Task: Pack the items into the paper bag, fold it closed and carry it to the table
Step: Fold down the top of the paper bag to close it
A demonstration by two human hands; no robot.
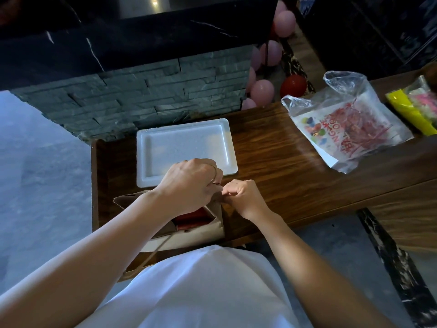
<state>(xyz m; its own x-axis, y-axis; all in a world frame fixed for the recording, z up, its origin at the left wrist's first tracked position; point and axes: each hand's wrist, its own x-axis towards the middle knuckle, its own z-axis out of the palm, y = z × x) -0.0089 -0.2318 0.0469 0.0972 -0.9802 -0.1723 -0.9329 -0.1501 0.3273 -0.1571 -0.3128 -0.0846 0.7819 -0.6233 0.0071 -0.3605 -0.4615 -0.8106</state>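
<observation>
While red items sit inside, the left hand point(189, 183) and right hand point(243, 197) pinch the paper bag point(208, 227)'s far rim on the counter point(283, 162).

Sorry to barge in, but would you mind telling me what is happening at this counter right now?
A person is working on a brown paper bag at the near edge of a wooden counter. The left hand and the right hand meet at the bag's top edge and pinch it. The bag is still open, with something red visible inside. An empty white foam tray lies just behind the bag, and a printed plastic bag sits to the right.
</observation>
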